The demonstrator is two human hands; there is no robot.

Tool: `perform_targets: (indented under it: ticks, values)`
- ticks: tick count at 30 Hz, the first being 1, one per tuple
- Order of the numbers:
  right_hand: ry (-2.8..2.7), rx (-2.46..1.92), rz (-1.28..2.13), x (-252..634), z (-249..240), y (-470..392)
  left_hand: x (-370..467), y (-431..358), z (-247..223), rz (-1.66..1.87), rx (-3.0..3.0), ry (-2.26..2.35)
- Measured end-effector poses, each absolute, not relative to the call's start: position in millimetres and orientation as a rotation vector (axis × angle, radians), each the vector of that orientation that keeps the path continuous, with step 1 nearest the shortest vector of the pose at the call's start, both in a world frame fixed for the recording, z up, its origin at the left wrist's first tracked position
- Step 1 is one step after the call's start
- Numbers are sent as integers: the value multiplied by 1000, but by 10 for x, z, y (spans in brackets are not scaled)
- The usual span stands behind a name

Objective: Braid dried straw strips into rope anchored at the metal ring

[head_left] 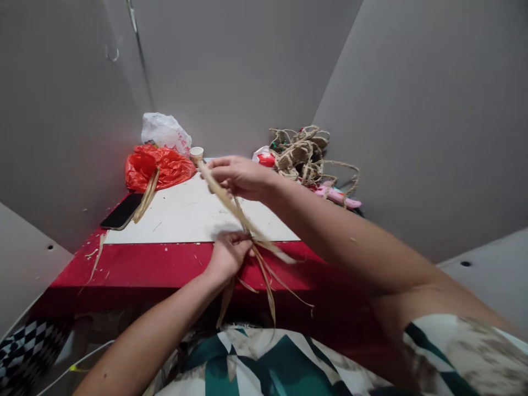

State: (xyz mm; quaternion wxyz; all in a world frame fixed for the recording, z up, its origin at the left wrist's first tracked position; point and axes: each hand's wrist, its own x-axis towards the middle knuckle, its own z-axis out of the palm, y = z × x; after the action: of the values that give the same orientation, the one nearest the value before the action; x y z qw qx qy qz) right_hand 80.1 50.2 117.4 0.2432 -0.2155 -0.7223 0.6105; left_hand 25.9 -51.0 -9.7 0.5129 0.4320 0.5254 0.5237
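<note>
Dry straw-coloured strands (pixel 268 280) fan out over the front edge of the table, some hanging down toward the lap. My left hand (pixel 231 253) is closed on them where they gather, near the border of the white board (pixel 185 220). Higher up, over the board, my right hand (pixel 235 175) has its fingers bent round a wide pale strip (pixel 225 199), blurred along its length. This strip slants down to the right, past my left hand. A thin twisted cord rises from my left hand behind the strip.
Behind on the left are a red plastic bag (pixel 165 166), a clear bag (pixel 165 131), a paper cup (pixel 197 153), a phone (pixel 122 212) and a straw bundle (pixel 147 197). Back right holds piled woven rope pieces (pixel 303 154) and a pink-handled tool (pixel 338 196). Grey walls enclose the table.
</note>
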Motion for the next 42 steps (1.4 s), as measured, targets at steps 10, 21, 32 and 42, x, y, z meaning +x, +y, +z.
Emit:
perform_targets:
  ticks: [10, 21, 32, 42]
  values:
    - [-2040, -934, 1679, 1930, 494, -158, 295, -535, -47, 1249, 979, 1266]
    - [-2187, -1047, 708, 1799, -5, -513, 435, -531, -121, 1433, 1046, 1281]
    - [-2014, -1067, 703, 1746, -94, -511, 448, -571, -126, 1559, 1015, 1304]
    - [-1951, -1022, 709, 1609, -226, -665, 485, -564, -160, 1540, 1169, 1330]
